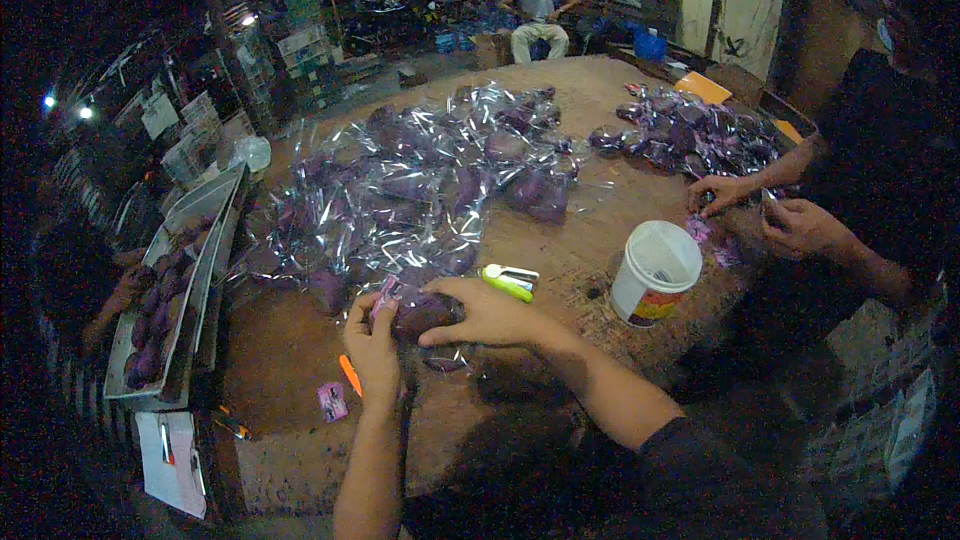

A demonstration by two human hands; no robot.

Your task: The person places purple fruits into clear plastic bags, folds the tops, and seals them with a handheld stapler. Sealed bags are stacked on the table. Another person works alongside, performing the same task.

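Note:
Near the table's front edge my left hand (pixel 379 337) pinches a small pink printed label (pixel 386 296) between thumb and fingers. My right hand (pixel 480 311) is wrapped around a dark purple root vegetable in clear plastic film (pixel 424 313), its left end against the label. A green and white stapler (pixel 510 283) lies just beyond my right hand. Left of my left wrist are a stack of pink labels (pixel 331 401) and an orange tool or pen (pixel 350 376), partly hidden. Beyond my hands spreads a large heap of film-wrapped purple vegetables (pixel 405 180).
A white plastic bucket (pixel 660 270) stands right of the stapler. A co-worker's hands (pixel 757 214) work beside a second wrapped pile (pixel 682 131). At left, a metal tray (pixel 120 375) holds unwrapped purple vegetables, another person's hand beside it. A person sits beyond the table.

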